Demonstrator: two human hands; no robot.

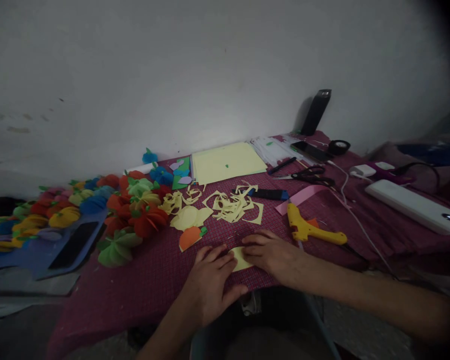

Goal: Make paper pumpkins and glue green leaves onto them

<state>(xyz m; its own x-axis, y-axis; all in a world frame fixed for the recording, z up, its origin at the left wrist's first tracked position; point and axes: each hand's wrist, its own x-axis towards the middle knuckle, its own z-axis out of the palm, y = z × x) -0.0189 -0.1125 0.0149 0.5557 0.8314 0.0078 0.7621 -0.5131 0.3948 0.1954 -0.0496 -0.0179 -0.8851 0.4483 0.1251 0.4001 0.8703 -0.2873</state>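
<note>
At the table's near edge, a small pale yellow paper piece [241,259] lies flat under my fingertips. My left hand [211,282] rests on its left side, fingers stretched out and thumb apart. From the right, my right hand [275,256] lies over its other edge with the fingers extended. Just beyond my left hand is an orange paper shape with a green top [191,238]. Behind it are rounded yellow paper cutouts [189,218] and a heap of curled yellow paper scraps [230,205]. A yellow glue gun [315,231] lies beyond my right hand.
Many colourful folded-paper pumpkins [146,215] crowd the left side. Yellow sheets [227,162] lie near the wall. Scissors [309,175], a cutter knife [264,194], a pink paper strip [303,195], a phone [310,151] and a cabled white power bank [412,205] occupy the right.
</note>
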